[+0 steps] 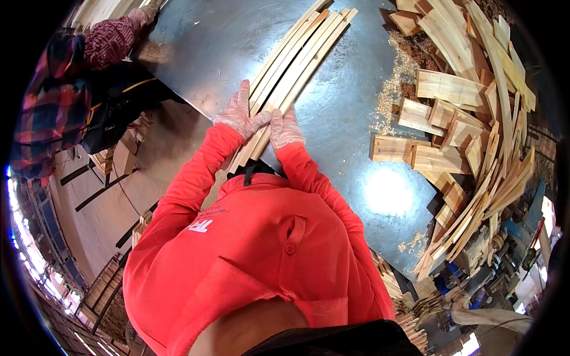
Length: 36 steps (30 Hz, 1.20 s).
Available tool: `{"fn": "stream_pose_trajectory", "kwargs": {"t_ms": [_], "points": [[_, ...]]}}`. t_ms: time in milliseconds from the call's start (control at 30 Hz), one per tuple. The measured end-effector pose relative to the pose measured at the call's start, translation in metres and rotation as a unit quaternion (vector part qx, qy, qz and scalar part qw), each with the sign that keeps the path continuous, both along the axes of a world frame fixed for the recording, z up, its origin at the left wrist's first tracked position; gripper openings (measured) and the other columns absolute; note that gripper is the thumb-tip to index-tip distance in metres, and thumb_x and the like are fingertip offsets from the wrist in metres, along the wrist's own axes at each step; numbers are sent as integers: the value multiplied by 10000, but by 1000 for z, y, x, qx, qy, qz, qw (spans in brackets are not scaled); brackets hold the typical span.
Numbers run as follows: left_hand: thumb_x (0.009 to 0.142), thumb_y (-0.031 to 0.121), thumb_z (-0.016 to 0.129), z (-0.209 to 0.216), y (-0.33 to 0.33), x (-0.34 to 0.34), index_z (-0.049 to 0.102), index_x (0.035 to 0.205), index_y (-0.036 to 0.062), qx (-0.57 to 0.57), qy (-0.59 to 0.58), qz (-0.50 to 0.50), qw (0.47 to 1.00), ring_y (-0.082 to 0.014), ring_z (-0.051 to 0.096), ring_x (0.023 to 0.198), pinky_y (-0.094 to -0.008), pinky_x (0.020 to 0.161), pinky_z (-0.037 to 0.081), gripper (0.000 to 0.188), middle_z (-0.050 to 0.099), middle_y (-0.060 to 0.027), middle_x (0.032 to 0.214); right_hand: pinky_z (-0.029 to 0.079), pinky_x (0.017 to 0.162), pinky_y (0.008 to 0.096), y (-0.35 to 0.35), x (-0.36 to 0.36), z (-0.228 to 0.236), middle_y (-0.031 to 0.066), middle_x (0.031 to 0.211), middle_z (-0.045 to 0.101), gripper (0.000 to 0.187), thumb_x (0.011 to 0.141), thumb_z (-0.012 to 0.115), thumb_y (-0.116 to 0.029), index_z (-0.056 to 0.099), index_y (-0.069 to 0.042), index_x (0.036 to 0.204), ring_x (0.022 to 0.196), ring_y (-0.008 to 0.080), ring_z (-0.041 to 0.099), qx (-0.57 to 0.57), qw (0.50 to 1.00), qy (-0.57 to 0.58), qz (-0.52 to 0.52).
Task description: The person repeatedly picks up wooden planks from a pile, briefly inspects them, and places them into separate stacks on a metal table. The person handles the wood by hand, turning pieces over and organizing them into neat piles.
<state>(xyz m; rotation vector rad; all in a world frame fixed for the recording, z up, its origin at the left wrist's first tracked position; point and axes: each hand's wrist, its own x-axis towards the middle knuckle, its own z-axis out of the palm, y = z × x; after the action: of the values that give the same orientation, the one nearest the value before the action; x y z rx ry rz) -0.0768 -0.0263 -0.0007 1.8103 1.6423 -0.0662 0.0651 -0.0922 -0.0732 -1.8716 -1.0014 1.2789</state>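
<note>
The fingers of the gloved left hand lie along the left side of a bundle of wooden strips, with the thumb across the top; this hand grasps the bundle. The gloved right hand grasps the same bundle from the right side, its thumb close to the left thumb. The undersides of both grips are hidden. The wooden strips are pale, narrow and slightly curved, and lie side by side on the metal desk, with a dark gap between the left and right groups. Their long axis runs diagonally: the far ends point away from the person and to the right, and the near ends extend past the desk edge, just in front of the red garment. Red sleeves cover both forearms. To the right, apart from the bundle, sawdust borders a heap of short wooden blocks; long curved slats lie along its outer side. To the upper left, a co-worker's gloved hand is near the desk corner, below a patterned sleeve cover. At the lower left stands a brown slatted stack; whether it is a container, and what it holds, cannot be told. More strips are stacked at the lower right, partly hidden by the person's body.
</note>
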Motion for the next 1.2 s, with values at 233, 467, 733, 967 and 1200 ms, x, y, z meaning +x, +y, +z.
{"fn": "stream_pose_trajectory", "kwargs": {"t_ms": [233, 467, 733, 967, 1200], "points": [[696, 491, 779, -25, 22, -37, 266, 1475, 49, -58, -257, -6, 965, -289, 555, 1165, -346, 982, 431, 1032, 575, -186, 1264, 459, 971, 427, 43, 13, 0, 222, 1247, 509, 1023, 655, 830, -323, 239, -67, 1449, 1150, 346, 538, 42, 996, 67, -49], [765, 392, 751, -52, 32, -46, 410, 1391, 2, -126, -234, 45, 963, -266, 577, 1117, -336, 965, 448, 813, 600, -200, 1224, 466, 944, 330, 28, 34, 34, 182, 1302, 536, 919, 694, 828, -176, 277, 4, 1408, 1123, 228, 566, -1, 979, 110, -171], [799, 395, 696, -75, 93, -135, 476, 1354, 75, 90, -84, 47, 991, -331, 625, 1054, -360, 919, 479, 678, 647, -220, 1139, 536, 842, 365, 9, 66, 68, 183, 1066, 644, 651, 724, 820, -151, 486, 40, 1249, 913, 293, 637, 150, 962, -29, -227], [818, 467, 650, -21, 115, -122, 383, 1408, 57, 18, 7, 55, 998, -349, 602, 1087, -367, 932, 465, 766, 606, -236, 1201, 493, 934, 390, 128, 52, 46, 213, 1147, 596, 803, 767, 750, -387, 379, -4, 1367, 1000, 324, 602, 14, 974, 111, -196], [751, 488, 677, 18, 58, -61, 82, 1522, 97, 39, 185, -31, 981, -374, 473, 1273, -428, 1061, 391, 1049, 319, -237, 1487, 416, 1017, 393, 162, -54, 29, 274, 1296, 541, 982, 834, 578, -594, 164, -2, 1498, 1211, 374, 533, -13, 988, -92, 126]]}}
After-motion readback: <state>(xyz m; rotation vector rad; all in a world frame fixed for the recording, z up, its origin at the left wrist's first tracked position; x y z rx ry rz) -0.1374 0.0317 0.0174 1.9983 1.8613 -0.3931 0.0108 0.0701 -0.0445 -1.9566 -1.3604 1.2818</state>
